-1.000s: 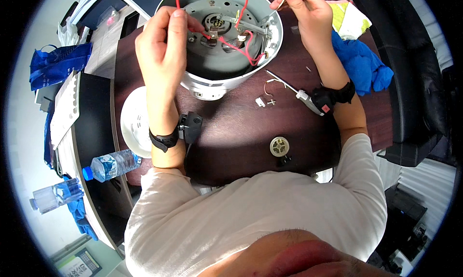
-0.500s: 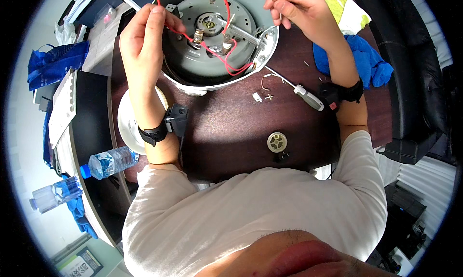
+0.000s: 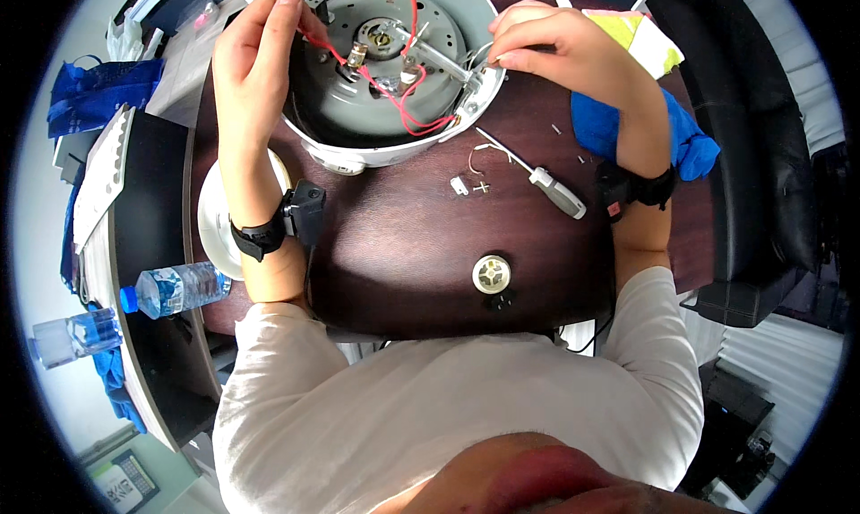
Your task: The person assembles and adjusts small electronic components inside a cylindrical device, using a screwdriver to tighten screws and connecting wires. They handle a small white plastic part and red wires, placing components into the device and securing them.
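Note:
A round, grey-white appliance housing (image 3: 309,129) lies with its inside facing up at the far side of the table. Inside are a grey metal plate (image 3: 358,98), a metal rod (image 3: 448,62) and red wires (image 3: 410,111) with metal-ended connectors. My left hand (image 3: 253,62) is at the housing's left rim, thumb and fingers pinched on a red wire. Over the right rim, my right hand (image 3: 569,53) has its fingertips closed at the end of a thin pale wire (image 3: 481,54); its exact grip is partly hidden.
A screwdriver (image 3: 557,192) with a grey handle lies near small loose parts (image 3: 460,185). Closer to me sits a small round disc (image 3: 491,274). A white round cover (image 3: 213,214) and water bottles (image 3: 184,290) are at left, a blue cloth (image 3: 685,138) at right.
My right hand has moved down and left to the housing's right rim. My left hand keeps its pinch on the red wire. The whole view has shifted slightly.

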`<state>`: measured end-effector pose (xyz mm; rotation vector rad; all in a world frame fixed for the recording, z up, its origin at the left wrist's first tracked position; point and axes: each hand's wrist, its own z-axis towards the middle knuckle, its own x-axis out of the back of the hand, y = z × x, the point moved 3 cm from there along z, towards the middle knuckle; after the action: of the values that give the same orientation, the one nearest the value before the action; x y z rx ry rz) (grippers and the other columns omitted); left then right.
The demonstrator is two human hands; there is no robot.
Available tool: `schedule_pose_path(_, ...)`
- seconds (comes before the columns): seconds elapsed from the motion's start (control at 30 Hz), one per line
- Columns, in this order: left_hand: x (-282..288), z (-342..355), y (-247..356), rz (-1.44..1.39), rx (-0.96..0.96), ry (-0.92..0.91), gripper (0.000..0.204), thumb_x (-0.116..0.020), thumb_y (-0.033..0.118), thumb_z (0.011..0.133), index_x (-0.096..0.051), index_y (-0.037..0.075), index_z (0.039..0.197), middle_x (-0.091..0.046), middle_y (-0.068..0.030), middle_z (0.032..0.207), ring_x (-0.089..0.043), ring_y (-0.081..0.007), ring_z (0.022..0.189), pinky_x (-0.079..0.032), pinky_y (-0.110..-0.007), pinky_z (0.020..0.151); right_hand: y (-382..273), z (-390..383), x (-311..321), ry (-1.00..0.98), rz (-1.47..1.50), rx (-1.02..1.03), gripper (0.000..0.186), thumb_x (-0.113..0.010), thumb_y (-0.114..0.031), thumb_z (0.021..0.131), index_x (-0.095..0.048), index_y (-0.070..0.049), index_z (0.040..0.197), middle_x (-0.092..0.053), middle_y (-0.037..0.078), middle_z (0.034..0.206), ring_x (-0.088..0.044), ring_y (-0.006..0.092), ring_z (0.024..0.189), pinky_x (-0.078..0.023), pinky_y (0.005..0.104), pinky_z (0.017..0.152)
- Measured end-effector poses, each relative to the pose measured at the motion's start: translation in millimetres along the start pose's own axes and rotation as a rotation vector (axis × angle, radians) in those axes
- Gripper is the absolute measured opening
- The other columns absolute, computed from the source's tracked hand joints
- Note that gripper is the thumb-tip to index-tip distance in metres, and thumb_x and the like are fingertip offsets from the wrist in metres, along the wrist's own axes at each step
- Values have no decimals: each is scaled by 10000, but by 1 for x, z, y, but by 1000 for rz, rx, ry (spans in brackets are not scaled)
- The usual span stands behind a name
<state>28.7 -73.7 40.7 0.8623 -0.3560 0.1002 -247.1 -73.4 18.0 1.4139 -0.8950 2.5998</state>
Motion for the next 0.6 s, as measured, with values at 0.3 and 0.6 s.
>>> schedule_pose_path(0.3,0,0,1,75,-68,-23,289,-445,193,981,-563,-1,802,-593,-20,730,-527,-68,702,-418,-205,673,-6,2,-5,143,-243,15,114,-652,-113,810,-662,-14,866,-605,62,835,-535,193,868,-425,302,769)
schedule_pose_path(0.6,0,-1,2,139,-61,10,300,-446,208,980,-561,15,781,-573,0,704,-497,-54,676,-403,-205,645,-1,6,-9,212,-15,-76,112,-626,-109,838,-653,-25,907,-574,43,799,-528,161,805,-425,283,714)
